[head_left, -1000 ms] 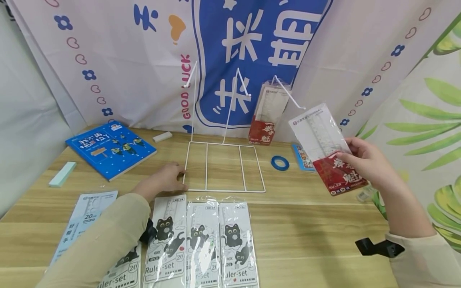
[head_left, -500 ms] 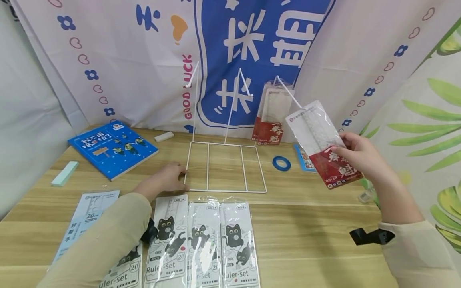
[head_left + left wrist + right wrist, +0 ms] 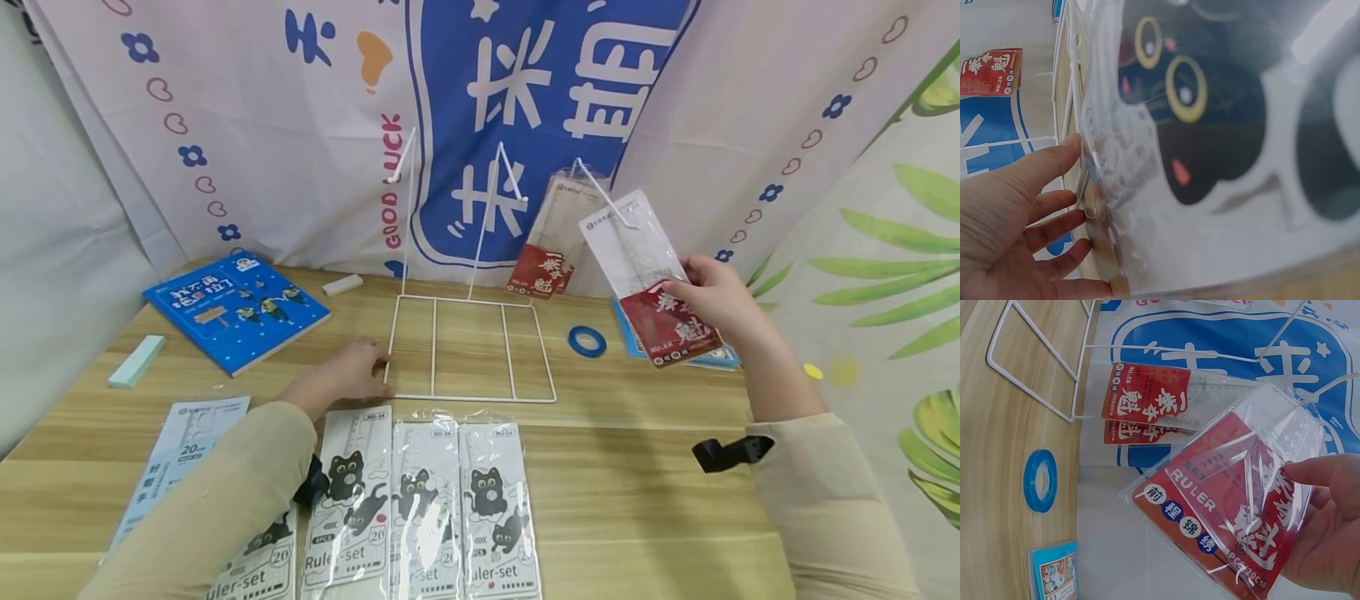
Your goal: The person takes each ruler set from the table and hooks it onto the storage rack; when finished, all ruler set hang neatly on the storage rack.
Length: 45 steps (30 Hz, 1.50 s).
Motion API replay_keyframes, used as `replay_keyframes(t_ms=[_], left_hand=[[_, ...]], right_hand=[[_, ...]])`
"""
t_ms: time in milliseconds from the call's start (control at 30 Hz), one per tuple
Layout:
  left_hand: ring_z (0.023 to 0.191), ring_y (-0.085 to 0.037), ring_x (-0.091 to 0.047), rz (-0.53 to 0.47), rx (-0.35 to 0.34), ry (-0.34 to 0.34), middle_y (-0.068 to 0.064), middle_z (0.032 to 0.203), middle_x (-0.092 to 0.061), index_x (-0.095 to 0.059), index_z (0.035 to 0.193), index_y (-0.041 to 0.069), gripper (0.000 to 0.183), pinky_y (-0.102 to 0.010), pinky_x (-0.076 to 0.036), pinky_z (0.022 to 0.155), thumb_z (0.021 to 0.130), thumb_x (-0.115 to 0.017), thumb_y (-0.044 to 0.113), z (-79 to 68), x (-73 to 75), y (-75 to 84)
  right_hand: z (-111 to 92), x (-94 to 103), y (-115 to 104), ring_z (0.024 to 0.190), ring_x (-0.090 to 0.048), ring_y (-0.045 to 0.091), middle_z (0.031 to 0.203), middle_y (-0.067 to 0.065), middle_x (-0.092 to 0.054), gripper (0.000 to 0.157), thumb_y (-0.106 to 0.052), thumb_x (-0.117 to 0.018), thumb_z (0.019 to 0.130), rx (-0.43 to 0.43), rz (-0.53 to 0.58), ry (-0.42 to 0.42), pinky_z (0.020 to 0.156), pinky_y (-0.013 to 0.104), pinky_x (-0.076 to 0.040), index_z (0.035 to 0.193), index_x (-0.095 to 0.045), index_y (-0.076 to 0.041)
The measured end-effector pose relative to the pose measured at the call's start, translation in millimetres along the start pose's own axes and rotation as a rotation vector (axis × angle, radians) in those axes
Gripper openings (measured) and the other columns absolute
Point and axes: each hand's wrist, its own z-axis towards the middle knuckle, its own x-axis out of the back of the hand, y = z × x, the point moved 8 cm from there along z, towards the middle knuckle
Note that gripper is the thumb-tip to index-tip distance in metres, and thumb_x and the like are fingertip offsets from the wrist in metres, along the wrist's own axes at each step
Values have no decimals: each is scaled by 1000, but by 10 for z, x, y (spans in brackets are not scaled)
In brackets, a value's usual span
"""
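My right hand (image 3: 716,300) pinches a packaged ruler set (image 3: 648,292), white above and red below, by its right side. Its upper end overlaps the tip of the right hook (image 3: 611,200) of a white wire rack (image 3: 472,398). More red ruler sets (image 3: 547,242) hang farther back on that hook. At the rack's left edge my left hand (image 3: 348,371) rests with fingertips at the base wire; the left wrist view shows these fingers (image 3: 1054,228) spread and loosely bent. Several cat-printed ruler sets (image 3: 491,500) lie in front of the rack.
Left of the rack lie a blue book (image 3: 236,308), a white eraser (image 3: 342,285) and a pale green block (image 3: 137,361). A blue tape roll (image 3: 587,341) and a blue booklet (image 3: 633,333) lie to the right. A light blue ruler pack (image 3: 180,450) is partly under the left sleeve.
My right hand has brought the red ruler set left and up to the hook's tip. The hanging sets have swung a little. My left hand has stayed at the rack.
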Motion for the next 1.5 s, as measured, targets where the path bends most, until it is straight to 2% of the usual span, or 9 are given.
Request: replay_keyframes(t_ms=[200,367,700,1000,1233,1500], left_hand=[[119,-42,-36,5,-7,10,-29,129,-39,-52,121,-3,59,-52,-31,99,75,-73,28,-14,11,1],[119,-42,-36,8,-13,11,-29,129,-38,-52,121,-3,59,-52,-31,99,75,-73,27,-22,20,9],[121,-42,-34,-3,13,-2,-28,132,-37,-51,123,-1,59,-52,-29,100,76,-72,28,-24,13,9],[121,-42,-33,1,8,1,-28,132,-37,-51,123,-1,59,-53,-29,100,76,-72,28,-18,11,4],[121,-43,-33,-1,9,-1,-29,132,-36,-51,123,-1,59,-53,-29,99,76,-72,28,-21,17,8],[121,-43,-33,14,6,1,-28,132,-36,-51,122,-1,59,-53,-30,99,76,-72,29,-17,13,1]], right_hand=[[147,-65,43,72,-54,16,105,22,-53,43,-24,-52,91,-27,42,6,58,27,-50,122,-44,4],[256,-97,81,79,-54,22,109,21,-52,44,-27,-51,91,-65,43,3,61,29,-51,124,-42,1],[386,-178,14,83,-53,23,111,23,-51,41,-20,-48,91,-64,63,19,63,28,-50,124,-42,5],[442,-278,50,94,-50,29,117,22,-46,43,-19,-47,92,-86,142,16,72,34,-51,128,-39,3],[515,-399,114,99,-48,28,118,22,-46,43,-19,-47,93,-98,201,-6,81,38,-47,127,-39,4],[599,-588,106,105,-48,30,119,21,-46,36,-13,-44,94,-82,338,-46,88,41,-46,123,-39,7]])
